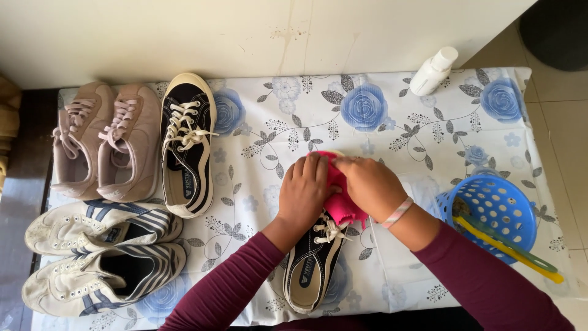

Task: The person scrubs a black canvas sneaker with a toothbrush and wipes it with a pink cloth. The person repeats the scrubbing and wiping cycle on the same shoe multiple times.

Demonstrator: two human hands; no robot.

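Near the lower middle of the frame, the left hand (pixel 304 187) grasps the black sneaker (pixel 315 263), and the right hand (pixel 369 186) presses a pink cloth (pixel 343 199) on its toe, fingers clenched around the cloth.

I find open cloth at frame centre; shoes (pixel 116 196) block the left, basket (pixel 493 211) and bottle (pixel 433 71) the right.

Under my hands sits one black shoe (pixel 315 263) with one pink cloth (pixel 342 199). Off to my left: another black shoe (pixel 188 144), two pink shoes (pixel 107 141), two white striped shoes (pixel 104 257). To my right: one blue basket (pixel 496 205), one white bottle (pixel 433 71).
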